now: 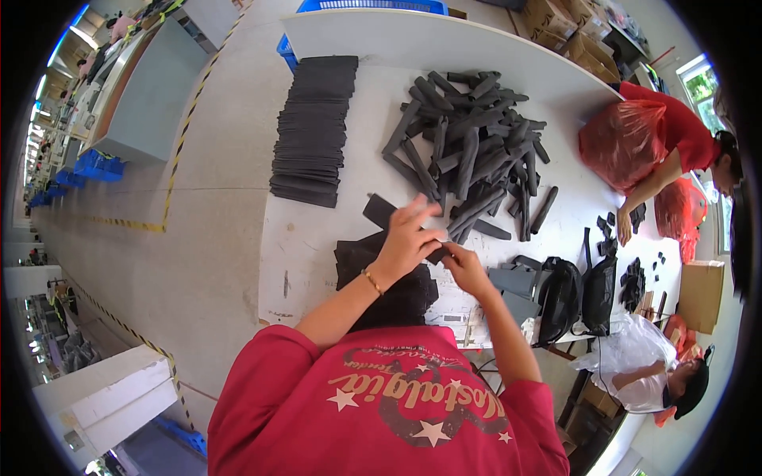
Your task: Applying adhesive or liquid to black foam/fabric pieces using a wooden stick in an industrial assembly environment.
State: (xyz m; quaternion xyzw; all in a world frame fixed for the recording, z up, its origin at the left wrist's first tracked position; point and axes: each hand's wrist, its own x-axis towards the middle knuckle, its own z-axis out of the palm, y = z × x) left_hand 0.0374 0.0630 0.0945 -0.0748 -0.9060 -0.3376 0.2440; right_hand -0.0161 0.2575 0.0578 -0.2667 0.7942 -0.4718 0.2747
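A flat dark grey fabric strip [379, 212] lies slantwise in front of me over a pile of black fabric pieces [357, 262] at the near edge of the table. My left hand [406, 242] rests across the middle of the strip, its fingers stretched out, apart and slightly blurred. With closed fingertips my right hand [468, 270] pinches the strip's right end. Beyond my hands lies a loose heap of rolled dark grey fabric tubes [468, 143]. To the left, flattened dark strips [313, 131] overlap in a long neat row.
A low white board [476, 40] borders the table's far side, with a blue basket [381, 6] behind it. Black mesh bags [560, 297] lie right of me. One person in red [698, 131] reaches over small black pieces; another in white [643, 365] sits nearer.
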